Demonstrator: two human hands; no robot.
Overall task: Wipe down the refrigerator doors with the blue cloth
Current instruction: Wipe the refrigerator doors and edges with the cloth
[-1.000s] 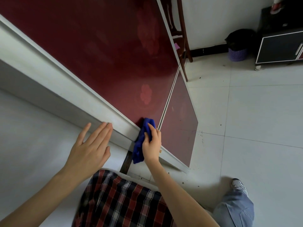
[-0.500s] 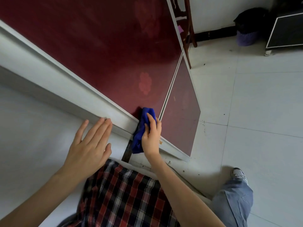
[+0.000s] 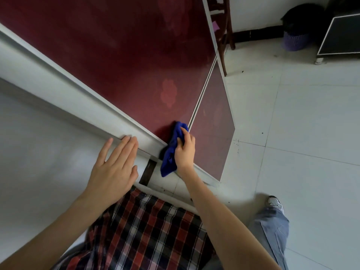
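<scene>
The refrigerator's big dark red upper door [image 3: 116, 61] fills the upper left, and a smaller red lower door [image 3: 212, 141] sits below a thin white gap. My right hand [image 3: 185, 151] grips the bunched blue cloth [image 3: 171, 152] against the bottom corner of the upper door, beside the gap. My left hand [image 3: 115, 168] lies flat with straight fingers on the white side of the refrigerator [image 3: 39, 152], its fingertips at the door's white edge trim [image 3: 78, 90].
White floor tiles [image 3: 292, 133] spread to the right. A wooden chair [image 3: 224, 32] stands behind the refrigerator, with a purple bin holding a black bag [image 3: 296, 39] and a dark cabinet [image 3: 342, 36] at the far right. My foot [image 3: 274, 205] is on the floor.
The view has tilted down a little. My right hand with the cloth has slid slightly up the door corner. My left hand stays flat on the white side.
</scene>
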